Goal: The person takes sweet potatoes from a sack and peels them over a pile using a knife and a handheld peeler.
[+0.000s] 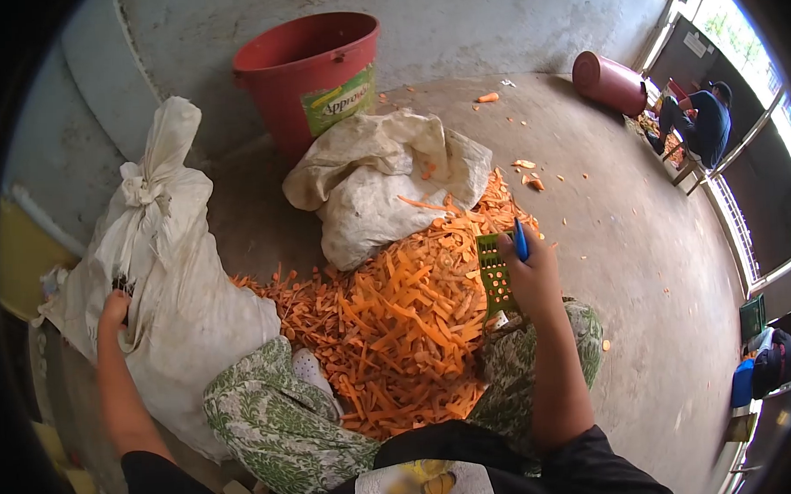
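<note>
My left hand [113,309] is at a small dark gap in the side of a full, tied white sack [180,315]. Its fingers look curled, and what they hold is hidden. In my right hand [534,266] is a tool with a blue handle [521,240]; its working end cannot be seen. Just left of that hand, a green perforated plastic basket [492,274] stands against the peelings, partly covered by my fingers. A large heap of orange carrot peelings [406,308] lies between my legs.
Behind the heap slumps a second white sack [384,178], in front of a red bucket [307,71] by the wall. Carrot pieces [488,97] are scattered over the concrete floor [640,265]. Far right, a seated person [705,123] is near a tipped-over red bin [608,83].
</note>
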Demonstrator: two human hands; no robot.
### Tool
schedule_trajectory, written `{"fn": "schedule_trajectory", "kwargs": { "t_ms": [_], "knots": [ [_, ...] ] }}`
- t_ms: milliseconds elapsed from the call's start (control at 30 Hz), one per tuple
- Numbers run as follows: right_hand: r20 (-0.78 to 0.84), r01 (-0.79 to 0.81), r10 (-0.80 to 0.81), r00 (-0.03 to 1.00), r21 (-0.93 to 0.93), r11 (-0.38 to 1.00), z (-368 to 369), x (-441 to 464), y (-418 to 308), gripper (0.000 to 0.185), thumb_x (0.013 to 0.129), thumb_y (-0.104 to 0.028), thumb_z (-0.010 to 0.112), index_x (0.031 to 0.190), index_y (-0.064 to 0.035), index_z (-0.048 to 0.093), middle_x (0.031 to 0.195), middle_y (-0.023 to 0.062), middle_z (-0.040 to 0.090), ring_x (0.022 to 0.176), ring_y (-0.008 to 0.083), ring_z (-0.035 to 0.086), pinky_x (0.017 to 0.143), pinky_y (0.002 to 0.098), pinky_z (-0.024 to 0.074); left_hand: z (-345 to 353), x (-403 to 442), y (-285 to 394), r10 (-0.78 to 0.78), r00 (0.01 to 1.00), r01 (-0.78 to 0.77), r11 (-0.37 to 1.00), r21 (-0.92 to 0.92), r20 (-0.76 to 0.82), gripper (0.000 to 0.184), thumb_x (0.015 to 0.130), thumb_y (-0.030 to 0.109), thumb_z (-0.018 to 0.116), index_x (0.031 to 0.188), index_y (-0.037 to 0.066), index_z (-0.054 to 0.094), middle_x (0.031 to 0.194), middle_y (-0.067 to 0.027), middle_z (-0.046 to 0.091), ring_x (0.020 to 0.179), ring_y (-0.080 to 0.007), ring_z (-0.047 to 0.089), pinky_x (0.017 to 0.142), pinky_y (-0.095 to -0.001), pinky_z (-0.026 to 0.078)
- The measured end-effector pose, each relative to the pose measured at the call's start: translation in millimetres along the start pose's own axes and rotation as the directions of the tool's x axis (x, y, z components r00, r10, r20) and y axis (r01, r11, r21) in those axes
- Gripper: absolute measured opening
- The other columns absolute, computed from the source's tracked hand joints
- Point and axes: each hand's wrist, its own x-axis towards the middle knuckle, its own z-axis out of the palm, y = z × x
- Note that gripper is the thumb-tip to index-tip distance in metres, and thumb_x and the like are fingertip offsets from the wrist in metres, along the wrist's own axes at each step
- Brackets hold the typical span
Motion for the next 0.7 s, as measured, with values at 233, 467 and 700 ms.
{"fn": "schedule_trajectory", "kwargs": {
  "t_ms": [233, 467, 700],
  "knots": [
    [0.021, 0.001, -0.001, 1.000, -0.019, 1.000, 5, 4, 8, 0.028, 0.087, -0.026, 0.053, 0.077, -0.0009, 0.047, 0.053, 0.0065, 0.040, 0.050, 0.0133, 0.036, 0.048, 0.0313, 0.0337, 29, 21, -112, -0.615, 0.778, 0.166, 0.404, -0.900, -0.132, 0.029, 0.083, 0.015, 0.047, 0.110, 0.010, 0.053, 0.106, -0.0024, 0.058, 0.099, -0.0165, 0.051, 0.086, -0.0324, 0.035],
    [0.038, -0.019, 0.022, 0.999, -0.087, 0.996, 12, 8, 12, 0.028, 0.087, -0.026, 0.053, 0.078, -0.0001, 0.047, 0.053, 0.0096, 0.041, 0.049, 0.0174, 0.037, 0.049, 0.0337, 0.0347, 68, 21, -125, -0.145, 0.974, 0.227, 0.696, 0.681, -0.176, 0.026, 0.082, 0.010, 0.043, 0.099, -0.004, 0.057, 0.099, -0.0225, 0.059, 0.091, -0.0368, 0.056, 0.080, -0.0402, 0.043],
    [0.111, 0.016, 0.000, 0.994, -0.137, 0.990, 18, 7, 12, 0.026, 0.085, -0.026, 0.054, 0.080, -0.0011, 0.049, 0.057, 0.0138, 0.046, 0.051, 0.0245, 0.044, 0.052, 0.0366, 0.0370, 5, 4, -12, -0.010, 1.000, -0.001, 0.897, 0.442, 0.023, 0.030, 0.082, 0.010, 0.040, 0.097, -0.010, 0.057, 0.098, -0.0269, 0.057, 0.088, -0.0395, 0.055, 0.077, -0.0402, 0.043]
  ]
}}
